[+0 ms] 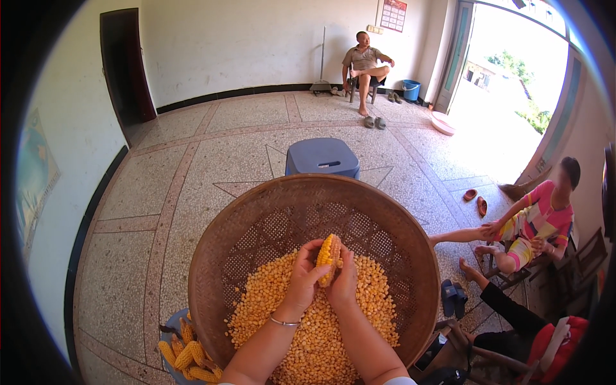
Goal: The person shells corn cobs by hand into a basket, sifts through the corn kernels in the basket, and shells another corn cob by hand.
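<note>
Both hands hold one ear of dried corn upright over a round woven bamboo basket. Yellow kernels cover the ear's left side, while its right side shows bare pinkish cob. My left hand grips it from the left, thumb pressed on the front. On the other side my right hand wraps the ear, with a few kernels by its fingers. Loose corn kernels lie heaped in the near half of the basket beneath my wrists. The far half shows its open lattice weave.
Left of the basket stands a blue basin of corn ears. A blue plastic stool is at the basket's far rim. People sit at the right and by the far wall. Slippers and a wooden chair lie at the right.
</note>
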The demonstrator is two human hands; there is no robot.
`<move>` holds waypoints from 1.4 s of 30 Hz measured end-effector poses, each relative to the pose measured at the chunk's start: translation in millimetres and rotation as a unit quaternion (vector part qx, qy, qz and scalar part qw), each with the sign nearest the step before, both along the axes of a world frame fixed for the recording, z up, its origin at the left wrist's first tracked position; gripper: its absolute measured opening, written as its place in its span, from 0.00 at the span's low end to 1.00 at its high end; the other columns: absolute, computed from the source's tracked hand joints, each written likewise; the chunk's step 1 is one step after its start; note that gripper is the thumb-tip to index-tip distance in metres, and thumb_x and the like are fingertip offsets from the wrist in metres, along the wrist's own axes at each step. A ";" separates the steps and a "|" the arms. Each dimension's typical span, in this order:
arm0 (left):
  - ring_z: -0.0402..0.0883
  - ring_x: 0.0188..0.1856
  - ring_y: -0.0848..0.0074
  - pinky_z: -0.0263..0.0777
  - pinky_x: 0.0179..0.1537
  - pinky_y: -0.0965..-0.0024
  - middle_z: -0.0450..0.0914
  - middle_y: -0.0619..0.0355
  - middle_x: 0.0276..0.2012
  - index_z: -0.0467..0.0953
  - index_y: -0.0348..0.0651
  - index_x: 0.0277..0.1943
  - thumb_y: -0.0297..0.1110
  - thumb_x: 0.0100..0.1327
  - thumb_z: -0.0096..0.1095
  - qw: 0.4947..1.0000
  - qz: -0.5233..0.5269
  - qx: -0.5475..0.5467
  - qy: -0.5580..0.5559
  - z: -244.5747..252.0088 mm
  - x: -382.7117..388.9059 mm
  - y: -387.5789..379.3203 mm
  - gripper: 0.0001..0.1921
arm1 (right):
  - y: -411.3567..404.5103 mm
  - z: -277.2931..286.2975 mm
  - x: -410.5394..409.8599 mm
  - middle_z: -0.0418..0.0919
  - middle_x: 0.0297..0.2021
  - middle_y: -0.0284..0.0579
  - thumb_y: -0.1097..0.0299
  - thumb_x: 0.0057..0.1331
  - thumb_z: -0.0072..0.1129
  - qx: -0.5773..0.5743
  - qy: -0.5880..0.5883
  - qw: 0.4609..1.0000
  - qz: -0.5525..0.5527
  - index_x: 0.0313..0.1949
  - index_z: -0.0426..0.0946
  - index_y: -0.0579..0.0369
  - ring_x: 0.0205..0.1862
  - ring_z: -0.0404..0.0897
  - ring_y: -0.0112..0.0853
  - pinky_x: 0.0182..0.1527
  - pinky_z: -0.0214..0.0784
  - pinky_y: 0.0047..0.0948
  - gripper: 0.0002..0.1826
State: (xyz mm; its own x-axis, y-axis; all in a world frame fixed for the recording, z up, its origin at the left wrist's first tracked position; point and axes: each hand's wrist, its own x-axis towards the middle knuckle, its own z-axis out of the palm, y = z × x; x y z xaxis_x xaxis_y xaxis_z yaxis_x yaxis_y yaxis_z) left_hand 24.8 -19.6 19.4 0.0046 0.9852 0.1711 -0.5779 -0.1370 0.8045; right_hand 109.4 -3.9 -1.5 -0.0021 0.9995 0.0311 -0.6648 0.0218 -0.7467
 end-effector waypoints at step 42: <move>0.73 0.55 0.69 0.71 0.56 0.66 0.69 0.52 0.58 0.59 0.40 0.64 0.45 0.64 0.59 0.995 -0.029 -0.057 -0.080 -8.0 -16.5 9.3 0.31 | -5.9 10.8 -0.1 0.72 0.44 0.45 0.52 0.74 0.32 -0.041 -0.042 0.988 0.141 0.59 0.62 0.56 0.38 0.74 0.29 0.29 0.69 0.24 0.24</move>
